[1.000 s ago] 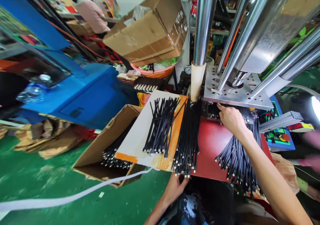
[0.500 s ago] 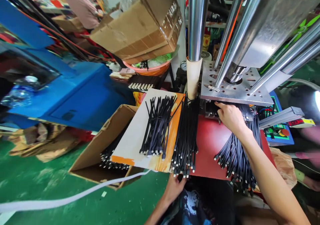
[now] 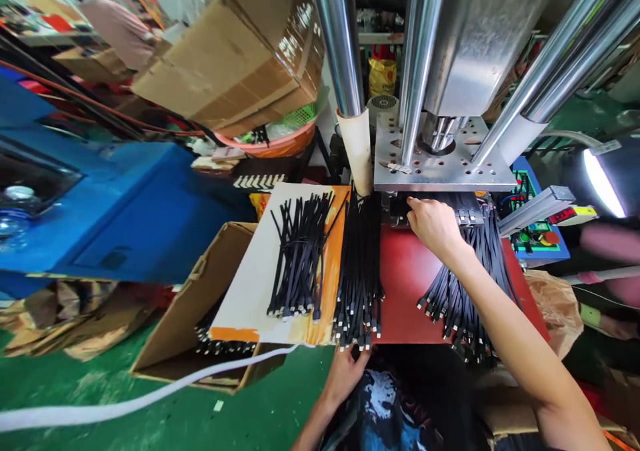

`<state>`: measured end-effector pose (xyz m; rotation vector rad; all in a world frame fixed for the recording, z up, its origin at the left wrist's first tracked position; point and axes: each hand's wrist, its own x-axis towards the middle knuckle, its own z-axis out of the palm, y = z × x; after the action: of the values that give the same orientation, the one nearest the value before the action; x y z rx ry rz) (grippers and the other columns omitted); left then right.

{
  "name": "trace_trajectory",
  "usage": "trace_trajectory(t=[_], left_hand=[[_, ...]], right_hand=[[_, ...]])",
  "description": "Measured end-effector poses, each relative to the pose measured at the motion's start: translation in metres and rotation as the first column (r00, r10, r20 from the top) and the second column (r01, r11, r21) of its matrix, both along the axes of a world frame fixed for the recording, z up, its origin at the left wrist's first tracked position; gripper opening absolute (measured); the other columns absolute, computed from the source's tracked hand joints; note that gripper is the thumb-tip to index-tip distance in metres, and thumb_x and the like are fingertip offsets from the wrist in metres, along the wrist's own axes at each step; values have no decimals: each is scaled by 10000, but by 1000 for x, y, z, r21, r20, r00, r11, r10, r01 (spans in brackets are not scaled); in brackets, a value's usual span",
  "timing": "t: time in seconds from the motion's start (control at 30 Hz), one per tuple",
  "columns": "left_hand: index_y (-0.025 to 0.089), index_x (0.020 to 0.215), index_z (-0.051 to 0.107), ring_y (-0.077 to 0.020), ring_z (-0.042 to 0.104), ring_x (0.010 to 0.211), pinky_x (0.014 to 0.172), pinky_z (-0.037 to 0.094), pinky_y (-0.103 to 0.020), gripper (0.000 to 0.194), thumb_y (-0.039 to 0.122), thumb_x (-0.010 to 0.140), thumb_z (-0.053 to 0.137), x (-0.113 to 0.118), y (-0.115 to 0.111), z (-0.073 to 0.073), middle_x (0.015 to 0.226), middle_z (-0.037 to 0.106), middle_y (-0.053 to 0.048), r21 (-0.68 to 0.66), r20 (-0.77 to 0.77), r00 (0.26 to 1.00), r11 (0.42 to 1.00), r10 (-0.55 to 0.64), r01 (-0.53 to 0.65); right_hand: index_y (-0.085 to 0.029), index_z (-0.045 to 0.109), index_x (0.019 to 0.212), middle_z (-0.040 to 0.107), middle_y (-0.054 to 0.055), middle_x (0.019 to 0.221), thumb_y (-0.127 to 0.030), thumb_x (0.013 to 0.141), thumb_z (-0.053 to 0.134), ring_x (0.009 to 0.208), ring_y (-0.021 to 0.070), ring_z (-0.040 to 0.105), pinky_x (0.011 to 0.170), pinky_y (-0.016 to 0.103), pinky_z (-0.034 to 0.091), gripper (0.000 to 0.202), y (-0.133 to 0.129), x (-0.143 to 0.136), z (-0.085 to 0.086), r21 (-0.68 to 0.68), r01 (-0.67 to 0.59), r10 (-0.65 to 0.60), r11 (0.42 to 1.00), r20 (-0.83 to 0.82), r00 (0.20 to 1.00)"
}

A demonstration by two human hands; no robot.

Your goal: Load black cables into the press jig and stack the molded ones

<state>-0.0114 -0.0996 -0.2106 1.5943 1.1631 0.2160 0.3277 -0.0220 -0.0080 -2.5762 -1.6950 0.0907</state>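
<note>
My right hand (image 3: 434,223) reaches under the press's steel plate (image 3: 445,171), its fingers curled at a dark metal fixture (image 3: 396,209). What lies in the fingertips is too small and hidden to make out. Down at the table's front edge, my left hand (image 3: 347,369) has its fingers bent and closed on the connector ends of a bundle of black cables (image 3: 359,271). Another fan of black cables (image 3: 463,297) hangs from the fixture's right side, partly behind my right forearm. A tied cable bundle (image 3: 299,257) lies on a white and orange board (image 3: 245,291).
Steel columns (image 3: 340,44) rise around the press. An open carton (image 3: 195,291) with more cables stands on the floor at left, near a blue cabinet (image 3: 145,217). A white strap (image 3: 150,394) crosses below. Control box (image 3: 540,237) and lamp (image 3: 603,181) are right; another person's pink sleeve (image 3: 117,31) shows behind.
The camera view has turned, shifting most of the scene left. My right hand stays at the fixture under the plate, and my left hand stays at the cable ends.
</note>
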Motion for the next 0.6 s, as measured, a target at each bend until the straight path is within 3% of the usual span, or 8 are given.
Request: trace_trajectory(t=[0.13,0.2,0.27,0.33,0.43,0.5,0.6], left_hand=[[223,1156,801,-323,736,1201,1124,540,-453,420,548,955,626,-4,6,27,1222,816,-100,9,-51,979,980,-196,197],[234,1235,772,-307,730,1207,1116,543,-446,394,491,979,616,-8,7,50,1275,799,-84,19,-132,933,940,-335,341],[238,1281,745,-300,716,1218,1108,540,-448,371,440,1015,585,-9,7,78,1292,787,-78,37,-218,873,890,-437,455],[246,1233,753,-272,728,1166,1067,550,-405,295,380,1036,578,-2,7,109,1227,796,-57,59,-209,840,851,-501,522],[258,1160,765,-207,751,1052,987,552,-315,197,269,1017,630,24,7,144,1136,803,-11,138,-30,808,798,-589,586],[243,1117,771,-182,754,972,940,549,-287,170,218,1004,647,50,5,153,1064,809,-6,246,116,796,794,-593,556],[201,952,749,-164,723,852,851,543,-278,167,173,1024,601,95,0,148,905,787,-18,366,292,840,865,-457,343]], right_hand=[[-131,522,1584,773,163,1182,-189,1045,407,987,268,763,874,329,537,555,-14,0,0,38,-79,80,996,-33,996],[-117,441,1638,775,146,1136,-187,1027,412,950,259,752,861,336,537,615,-39,5,-2,164,-124,136,979,-67,988],[-109,468,1617,770,113,1001,-234,1027,421,829,239,724,811,342,533,605,-75,14,-6,345,-83,135,935,-129,982],[-160,576,1536,734,57,863,-326,1027,458,669,204,650,725,335,511,548,-118,29,-15,455,71,39,888,-229,973],[-235,686,1434,701,37,794,-428,978,529,605,197,596,674,354,486,520,-183,56,-38,426,396,-250,813,-360,899],[-267,729,1393,699,49,764,-477,919,562,612,225,608,679,396,493,544,-217,73,-58,377,575,-428,726,-407,807],[-283,722,1418,664,59,707,-507,839,611,572,254,599,623,439,492,631,-251,90,-87,335,751,-531,569,-548,647]])
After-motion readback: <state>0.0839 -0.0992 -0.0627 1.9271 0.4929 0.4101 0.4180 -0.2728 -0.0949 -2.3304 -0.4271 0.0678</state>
